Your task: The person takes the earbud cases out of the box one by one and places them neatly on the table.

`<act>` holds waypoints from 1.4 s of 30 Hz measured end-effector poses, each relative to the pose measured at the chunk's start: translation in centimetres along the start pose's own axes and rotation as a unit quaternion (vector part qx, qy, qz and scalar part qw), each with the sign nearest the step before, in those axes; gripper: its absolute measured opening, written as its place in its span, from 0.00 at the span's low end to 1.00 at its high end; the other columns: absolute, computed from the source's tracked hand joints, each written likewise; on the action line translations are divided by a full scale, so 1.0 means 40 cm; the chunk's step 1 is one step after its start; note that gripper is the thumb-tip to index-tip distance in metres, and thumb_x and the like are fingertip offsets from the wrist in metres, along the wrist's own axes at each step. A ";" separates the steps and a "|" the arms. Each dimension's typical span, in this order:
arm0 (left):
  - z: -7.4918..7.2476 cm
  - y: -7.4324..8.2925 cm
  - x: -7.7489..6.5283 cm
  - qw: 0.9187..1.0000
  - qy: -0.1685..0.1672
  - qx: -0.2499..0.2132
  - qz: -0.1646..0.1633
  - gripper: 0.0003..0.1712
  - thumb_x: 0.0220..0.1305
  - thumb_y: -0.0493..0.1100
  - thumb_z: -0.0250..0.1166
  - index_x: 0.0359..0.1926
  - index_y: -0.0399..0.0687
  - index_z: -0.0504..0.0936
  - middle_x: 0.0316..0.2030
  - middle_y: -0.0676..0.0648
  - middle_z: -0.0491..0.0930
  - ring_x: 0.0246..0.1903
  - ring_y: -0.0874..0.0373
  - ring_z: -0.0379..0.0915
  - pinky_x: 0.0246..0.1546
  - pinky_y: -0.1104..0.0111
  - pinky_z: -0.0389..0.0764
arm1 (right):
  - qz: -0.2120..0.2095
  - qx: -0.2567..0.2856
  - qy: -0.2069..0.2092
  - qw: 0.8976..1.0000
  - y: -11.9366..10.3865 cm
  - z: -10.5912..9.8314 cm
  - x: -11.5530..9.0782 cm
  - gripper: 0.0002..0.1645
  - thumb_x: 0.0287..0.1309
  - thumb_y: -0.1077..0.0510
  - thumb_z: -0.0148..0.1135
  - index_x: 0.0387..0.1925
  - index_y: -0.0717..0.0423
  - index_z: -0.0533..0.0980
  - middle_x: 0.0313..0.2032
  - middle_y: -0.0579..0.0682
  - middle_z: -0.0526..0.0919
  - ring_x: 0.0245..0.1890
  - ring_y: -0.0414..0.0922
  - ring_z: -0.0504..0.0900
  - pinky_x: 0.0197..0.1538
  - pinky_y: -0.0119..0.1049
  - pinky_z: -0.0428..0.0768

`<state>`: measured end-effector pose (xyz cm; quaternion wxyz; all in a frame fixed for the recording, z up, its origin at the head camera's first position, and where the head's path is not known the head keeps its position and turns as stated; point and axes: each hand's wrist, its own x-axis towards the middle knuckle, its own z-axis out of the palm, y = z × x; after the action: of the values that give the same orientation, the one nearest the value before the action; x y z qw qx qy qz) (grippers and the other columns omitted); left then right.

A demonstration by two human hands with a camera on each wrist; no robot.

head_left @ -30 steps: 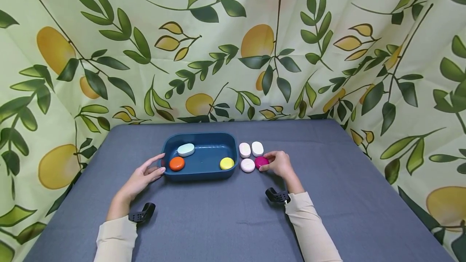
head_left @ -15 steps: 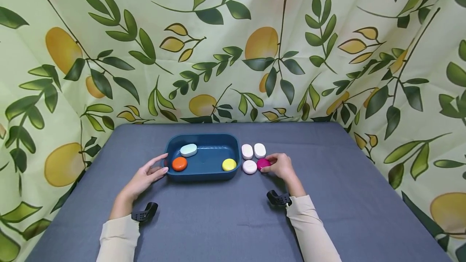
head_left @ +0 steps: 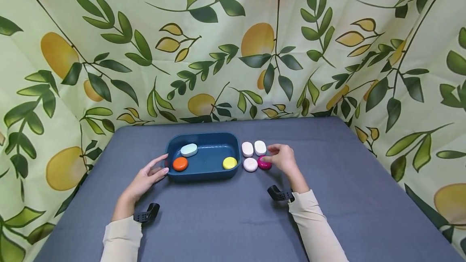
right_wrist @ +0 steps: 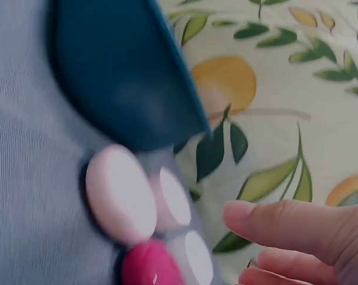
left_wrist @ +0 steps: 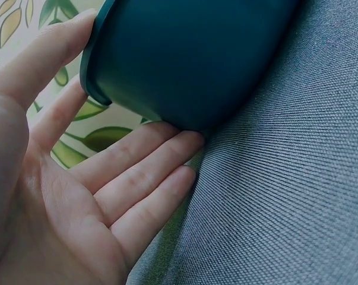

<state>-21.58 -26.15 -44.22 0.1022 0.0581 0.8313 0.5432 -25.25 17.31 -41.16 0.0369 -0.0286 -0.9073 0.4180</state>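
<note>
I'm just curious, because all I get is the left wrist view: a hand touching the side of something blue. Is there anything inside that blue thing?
Observer: Yes. The head view shows three pieces in the blue tray: a pale blue oval piece, an orange round piece and a yellow round piece.
Visitor: And where's the person's other hand?
Observer: The right hand is at the magenta piece, beyond the tray's right end.
Visitor: Ooh, is it gripping that one?
Observer: It doesn't look so: the right wrist view shows a gap between the thumb and the magenta piece.
</note>
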 end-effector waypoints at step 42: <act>0.001 0.008 0.006 1.000 0.003 0.015 -0.019 0.38 0.70 0.56 0.55 0.75 0.56 0.52 0.70 0.30 0.60 0.65 0.40 0.68 0.65 0.52 0.72 | -0.125 0.070 -0.155 0.978 -0.295 0.340 0.014 0.25 0.49 0.57 0.74 0.49 0.63 0.80 0.46 0.58 0.86 0.45 0.50 0.84 0.48 0.35 0.85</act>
<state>-21.81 -25.95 -43.96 0.1090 0.0427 0.8406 0.5289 -27.28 -0.59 -40.95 -0.0499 0.1528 -0.8668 0.4720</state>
